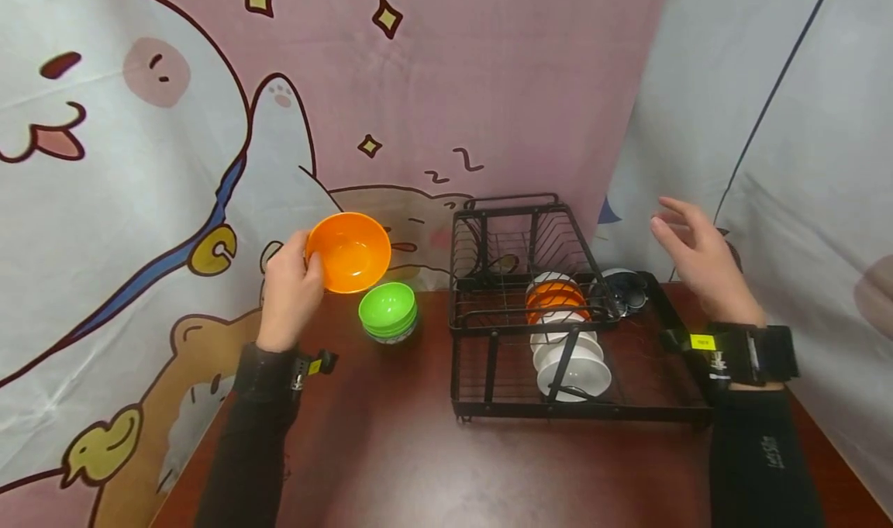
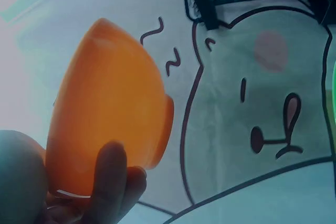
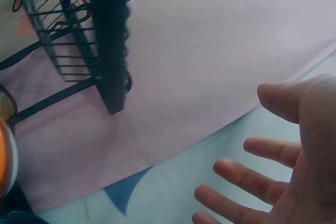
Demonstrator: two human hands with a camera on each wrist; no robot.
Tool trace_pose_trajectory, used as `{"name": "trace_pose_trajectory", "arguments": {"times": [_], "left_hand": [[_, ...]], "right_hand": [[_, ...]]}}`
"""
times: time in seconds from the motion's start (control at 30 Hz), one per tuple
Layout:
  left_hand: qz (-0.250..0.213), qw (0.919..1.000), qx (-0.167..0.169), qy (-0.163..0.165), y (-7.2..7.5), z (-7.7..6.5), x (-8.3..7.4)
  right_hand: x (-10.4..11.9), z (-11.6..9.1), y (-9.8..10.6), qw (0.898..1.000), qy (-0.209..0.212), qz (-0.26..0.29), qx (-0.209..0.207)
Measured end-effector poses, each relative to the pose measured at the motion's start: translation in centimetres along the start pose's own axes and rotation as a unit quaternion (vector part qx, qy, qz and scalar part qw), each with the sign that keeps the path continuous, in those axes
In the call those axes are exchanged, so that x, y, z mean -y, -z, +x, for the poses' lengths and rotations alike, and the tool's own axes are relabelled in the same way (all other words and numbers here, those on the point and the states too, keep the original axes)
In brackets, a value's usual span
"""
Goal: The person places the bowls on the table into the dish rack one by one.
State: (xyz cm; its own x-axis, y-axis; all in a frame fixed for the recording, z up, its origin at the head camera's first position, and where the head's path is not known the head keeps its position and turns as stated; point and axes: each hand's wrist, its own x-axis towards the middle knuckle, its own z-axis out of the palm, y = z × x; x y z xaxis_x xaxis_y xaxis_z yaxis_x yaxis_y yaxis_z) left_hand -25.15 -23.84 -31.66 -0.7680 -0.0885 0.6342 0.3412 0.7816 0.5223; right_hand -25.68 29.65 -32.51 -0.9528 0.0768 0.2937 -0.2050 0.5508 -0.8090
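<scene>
An orange bowl [image 1: 353, 250] is pinched at its rim by my left hand [image 1: 289, 291], raised above the table and tipped so its inside faces the head view. In the left wrist view the bowl [image 2: 107, 98] shows its outer side and foot, with fingers [image 2: 110, 177] against its wall. Just below it on the table stands a stack of green bowls [image 1: 387, 309], a patterned one at the bottom. My right hand [image 1: 705, 257] hovers right of the black dish rack [image 1: 582, 412], holding nothing. In the right wrist view its fingers [image 3: 252, 182] are spread apart.
White and orange bowls [image 1: 575, 373] stand in a row on the rack's lower level. A dark bowl [image 1: 624, 291] sits at the rack's back right. The upper rack basket [image 1: 512, 245] overhangs part of the row. Printed cloth [image 1: 502, 86] hangs behind the table.
</scene>
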Motion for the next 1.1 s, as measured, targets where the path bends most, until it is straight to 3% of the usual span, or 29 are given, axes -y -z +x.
{"name": "trace_pose_trajectory", "arguments": {"times": [0.17, 0.33, 0.47, 0.6, 0.77, 0.83, 1.0, 1.1], "left_hand": [[-0.028, 0.9993, -0.004, -0.025, -1.4, 0.6, -1.3], [-0.061, 0.9964, 0.017, -0.056, -2.6, 1.4, -5.1], [-0.069, 0.9928, 0.038, -0.090, -3.5, 1.5, -8.3], [-0.080, 0.9874, 0.062, -0.121, -4.8, 1.0, -11.0], [-0.090, 0.9797, 0.085, -0.158, -6.1, 0.0, -13.4], [-0.090, 0.9781, 0.090, -0.165, -6.5, -0.3, -14.0], [-0.090, 0.9776, 0.102, -0.161, -7.1, -0.6, -14.3], [-0.089, 0.9772, 0.108, -0.160, -7.4, -0.7, -14.0]], "right_hand": [[1.2, 0.6, -0.2, 1.000, -0.009, -0.009, 0.029], [6.1, 1.5, -0.7, 0.995, 0.047, -0.031, 0.079], [10.4, 1.8, -2.3, 0.983, 0.106, -0.047, 0.145], [13.1, 1.6, -4.7, 0.966, 0.145, -0.062, 0.203], [14.3, 1.0, -7.3, 0.944, 0.173, -0.091, 0.266], [14.1, 0.8, -7.8, 0.939, 0.167, -0.086, 0.287], [13.9, 0.6, -8.6, 0.943, 0.129, -0.038, 0.304], [14.0, 0.5, -8.9, 0.946, 0.118, -0.038, 0.301]]}}
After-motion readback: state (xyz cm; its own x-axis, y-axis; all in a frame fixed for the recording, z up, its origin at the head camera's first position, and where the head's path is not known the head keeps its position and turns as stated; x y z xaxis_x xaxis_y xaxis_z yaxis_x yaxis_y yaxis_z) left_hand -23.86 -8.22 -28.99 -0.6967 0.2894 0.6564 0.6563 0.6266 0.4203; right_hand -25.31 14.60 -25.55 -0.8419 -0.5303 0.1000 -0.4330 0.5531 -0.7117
